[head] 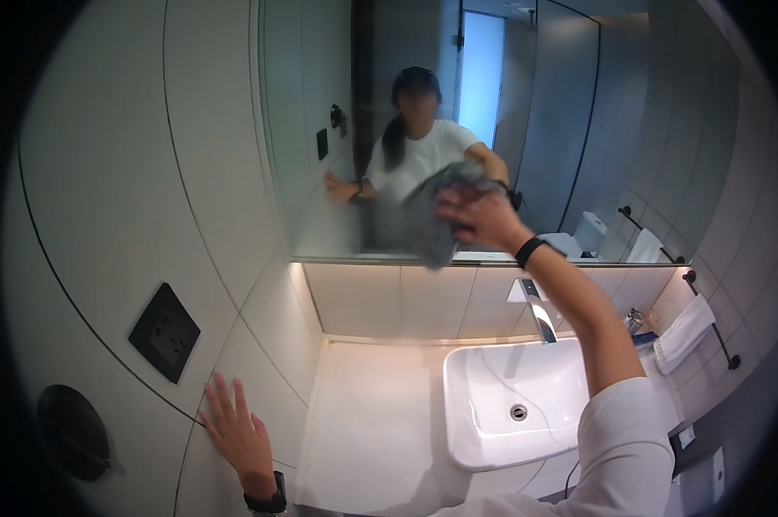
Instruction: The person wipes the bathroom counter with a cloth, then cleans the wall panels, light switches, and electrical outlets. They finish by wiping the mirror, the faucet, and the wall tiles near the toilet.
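Note:
My right hand (491,218) presses a crumpled grey cloth (433,234) against the wall mirror (557,97), just above its lower edge. Motion blurs both the fingers and the cloth. Part of the glass left of the cloth looks hazy, and a person's reflection shows in it. Low on the left, my left hand (239,430) rests with spread fingers against the pale wall panel (246,368), holding nothing. A black band circles the right wrist, and a dark watch is on the left one.
Below the mirror, a white basin (492,446) sits on a pale countertop (369,413), with a chrome faucet (539,313) over it. A black socket plate (166,333) is on the left wall. At right, a white towel (685,335) hangs from a black rail (718,329).

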Demonstrator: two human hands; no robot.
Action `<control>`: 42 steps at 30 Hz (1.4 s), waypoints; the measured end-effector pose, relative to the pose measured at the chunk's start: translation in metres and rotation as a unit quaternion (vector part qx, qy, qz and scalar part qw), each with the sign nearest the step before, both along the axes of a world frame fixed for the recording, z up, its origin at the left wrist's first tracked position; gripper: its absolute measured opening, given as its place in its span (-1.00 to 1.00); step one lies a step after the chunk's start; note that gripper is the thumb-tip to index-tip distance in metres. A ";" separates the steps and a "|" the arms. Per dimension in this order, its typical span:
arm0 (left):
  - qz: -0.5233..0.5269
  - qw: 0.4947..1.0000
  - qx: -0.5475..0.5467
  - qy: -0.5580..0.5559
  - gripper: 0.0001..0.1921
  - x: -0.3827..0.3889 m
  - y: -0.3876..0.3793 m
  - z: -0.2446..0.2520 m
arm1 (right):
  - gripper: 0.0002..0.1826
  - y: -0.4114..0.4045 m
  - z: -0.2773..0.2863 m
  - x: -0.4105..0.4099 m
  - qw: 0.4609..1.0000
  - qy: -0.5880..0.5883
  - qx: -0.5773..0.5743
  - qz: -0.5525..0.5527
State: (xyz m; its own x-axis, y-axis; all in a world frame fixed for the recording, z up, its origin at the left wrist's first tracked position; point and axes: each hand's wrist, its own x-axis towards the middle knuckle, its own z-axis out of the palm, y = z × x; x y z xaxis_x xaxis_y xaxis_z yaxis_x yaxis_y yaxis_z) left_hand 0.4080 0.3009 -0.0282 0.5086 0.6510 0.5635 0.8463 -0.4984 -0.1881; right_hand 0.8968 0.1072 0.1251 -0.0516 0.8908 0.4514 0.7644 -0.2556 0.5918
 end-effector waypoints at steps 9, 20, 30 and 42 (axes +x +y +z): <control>-0.047 0.997 -0.004 -0.068 -0.31 0.004 -0.020 0.010 | -0.24 -0.131 0.210 0.110 0.821 0.003 0.530 -0.213; -0.042 0.995 0.023 -0.091 -0.33 0.009 -0.005 0.002 | -0.37 -0.009 0.017 0.040 0.963 -0.040 0.266 -0.009; 0.011 0.999 -0.011 -0.029 -0.23 0.003 0.006 -0.005 | -0.24 -0.059 0.102 0.044 0.987 -0.076 0.136 -0.042; 0.065 0.992 0.104 -0.009 -0.37 0.010 0.012 -0.009 | -0.35 0.021 0.084 0.101 0.870 -0.143 0.459 -0.109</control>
